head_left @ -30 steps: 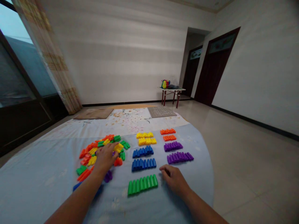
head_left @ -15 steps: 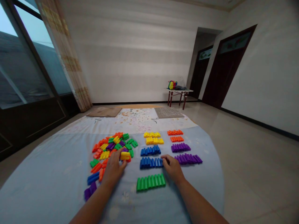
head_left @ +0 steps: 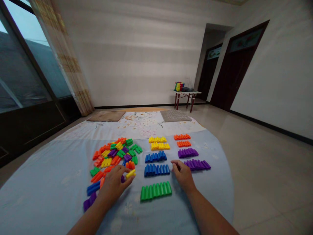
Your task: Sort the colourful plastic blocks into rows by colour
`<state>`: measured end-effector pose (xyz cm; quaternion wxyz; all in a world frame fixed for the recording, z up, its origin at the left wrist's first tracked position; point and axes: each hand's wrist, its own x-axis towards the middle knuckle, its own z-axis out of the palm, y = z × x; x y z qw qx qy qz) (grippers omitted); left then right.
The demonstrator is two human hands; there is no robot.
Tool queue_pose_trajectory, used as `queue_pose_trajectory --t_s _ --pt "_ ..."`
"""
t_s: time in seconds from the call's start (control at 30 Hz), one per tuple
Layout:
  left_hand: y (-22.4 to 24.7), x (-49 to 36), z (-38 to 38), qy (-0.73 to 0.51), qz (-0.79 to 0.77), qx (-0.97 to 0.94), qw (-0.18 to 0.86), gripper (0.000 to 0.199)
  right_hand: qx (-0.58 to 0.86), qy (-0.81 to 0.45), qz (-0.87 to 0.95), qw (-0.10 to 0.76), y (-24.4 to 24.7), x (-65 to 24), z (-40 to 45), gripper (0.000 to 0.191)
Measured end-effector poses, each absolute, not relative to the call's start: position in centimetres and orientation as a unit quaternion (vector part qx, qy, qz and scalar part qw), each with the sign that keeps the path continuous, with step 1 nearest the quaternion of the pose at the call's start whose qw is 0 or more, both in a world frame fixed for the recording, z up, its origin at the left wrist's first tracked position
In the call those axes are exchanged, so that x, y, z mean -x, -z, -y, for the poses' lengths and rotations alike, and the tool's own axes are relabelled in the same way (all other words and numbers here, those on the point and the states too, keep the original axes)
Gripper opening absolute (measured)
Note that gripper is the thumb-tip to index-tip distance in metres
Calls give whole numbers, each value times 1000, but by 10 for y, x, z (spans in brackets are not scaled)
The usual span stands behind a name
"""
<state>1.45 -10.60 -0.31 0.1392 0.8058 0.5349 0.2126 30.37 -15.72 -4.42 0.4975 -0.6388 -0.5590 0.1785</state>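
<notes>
My left hand [head_left: 114, 181] pinches a yellow piece [head_left: 130, 173] between thumb and fingers, in front of a mixed pile of coloured pieces [head_left: 114, 152]. A purple piece [head_left: 123, 178] shows beside its fingers. My right hand [head_left: 183, 174] has thumb and fingers curled close together, between a blue row [head_left: 156, 170] and a purple row [head_left: 197, 164]; whether it holds anything is too small to tell. A green row [head_left: 156, 191] lies nearest me. Behind are another blue row [head_left: 156, 157], two yellow rows [head_left: 160, 146], another purple row [head_left: 188, 152] and two orange rows [head_left: 184, 144].
The pieces lie on a light blue cloth [head_left: 58, 182] over a round table. Two mats, one brown [head_left: 106, 116] and one grey [head_left: 175, 116], rest at the far side. A small table [head_left: 187, 92] with a colourful bag [head_left: 179, 86] stands by the wall.
My left hand has moved slightly down and nearer me with the yellow piece, which is now tilted. The orange piece behind it shows more. My right hand has hardly moved.
</notes>
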Motion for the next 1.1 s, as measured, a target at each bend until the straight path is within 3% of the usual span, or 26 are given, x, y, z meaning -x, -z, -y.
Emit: queue_pose_trajectory --t_s 0.4,0.53,0.6,0.8,1.1 --pt "-5 -20 114 -102 -556 -802 194 30 660 -187 563 461 41 -310 162 36" --pt "-2 -16 108 -65 -515 -826 220 59 653 -189 563 470 40 -309 162 34" --pt "-4 -13 106 -37 -495 -839 224 64 648 -192 569 467 41 -308 161 33" --pt "-12 -12 98 6 -471 -852 227 48 643 -200 580 459 42 -308 158 32" --pt "-26 -41 50 -148 -536 -808 195 43 634 -224 570 473 40 -306 154 29"
